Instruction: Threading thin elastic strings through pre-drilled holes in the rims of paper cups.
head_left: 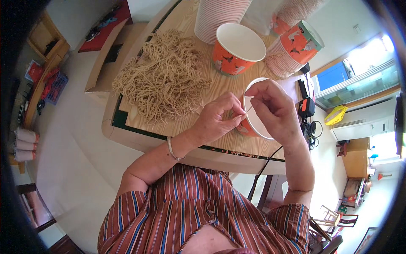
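Note:
My left hand (218,118), with a bracelet on the wrist, pinches a short length of thin beige string (249,109). Its other end runs to my right hand (275,112), whose fingers are curled closed on it. Just beneath both hands is a white-lined orange paper bucket (254,125), its opening facing up toward me and partly hidden by my right hand. To the left lies a large tangled heap of beige strings (163,78) on the wooden tabletop (203,139).
Behind my hands stands another orange paper bucket (239,51) beside a tall stack of nested buckets (220,19). More nested buckets (292,51) lean at the right. Black cables (312,131) and an orange-black device (306,108) sit at the right edge. An open cardboard box (114,59) is left.

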`<action>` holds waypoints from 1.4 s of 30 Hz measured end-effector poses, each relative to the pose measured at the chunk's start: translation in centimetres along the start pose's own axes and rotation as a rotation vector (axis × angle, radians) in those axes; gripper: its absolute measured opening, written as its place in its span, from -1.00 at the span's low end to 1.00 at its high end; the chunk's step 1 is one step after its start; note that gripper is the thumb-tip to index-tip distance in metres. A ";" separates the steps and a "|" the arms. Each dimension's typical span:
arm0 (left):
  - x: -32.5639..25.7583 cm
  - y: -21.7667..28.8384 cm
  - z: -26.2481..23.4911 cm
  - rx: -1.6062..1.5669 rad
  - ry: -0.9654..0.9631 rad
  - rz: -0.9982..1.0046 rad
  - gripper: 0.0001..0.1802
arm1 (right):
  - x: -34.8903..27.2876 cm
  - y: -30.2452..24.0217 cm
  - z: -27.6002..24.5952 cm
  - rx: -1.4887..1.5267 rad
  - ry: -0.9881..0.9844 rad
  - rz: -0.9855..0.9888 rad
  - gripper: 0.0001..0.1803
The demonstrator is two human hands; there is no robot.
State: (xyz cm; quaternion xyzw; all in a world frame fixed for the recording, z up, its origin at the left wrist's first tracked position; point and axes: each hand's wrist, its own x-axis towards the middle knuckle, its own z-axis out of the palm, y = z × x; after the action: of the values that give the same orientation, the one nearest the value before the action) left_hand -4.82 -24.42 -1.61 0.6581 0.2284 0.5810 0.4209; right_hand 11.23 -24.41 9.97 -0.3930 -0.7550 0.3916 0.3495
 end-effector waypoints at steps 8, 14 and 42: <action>0.4 1.8 0.0 0.259 -0.004 0.048 -0.80 | -0.3 -0.5 1.0 0.016 -0.036 -0.013 -0.83; 0.0 1.4 0.3 0.590 0.011 0.304 -0.75 | -1.1 -1.6 1.0 0.032 -0.003 0.011 -0.84; 0.9 2.1 1.0 0.485 0.034 0.017 -0.87 | -0.1 -2.9 -1.2 -0.258 -0.065 0.013 -0.87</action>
State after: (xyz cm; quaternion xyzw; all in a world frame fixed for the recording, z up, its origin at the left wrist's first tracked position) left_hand -4.03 -25.16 0.68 0.7318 0.3629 0.5237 0.2419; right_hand 11.36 -25.24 12.99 -0.4266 -0.8074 0.3064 0.2687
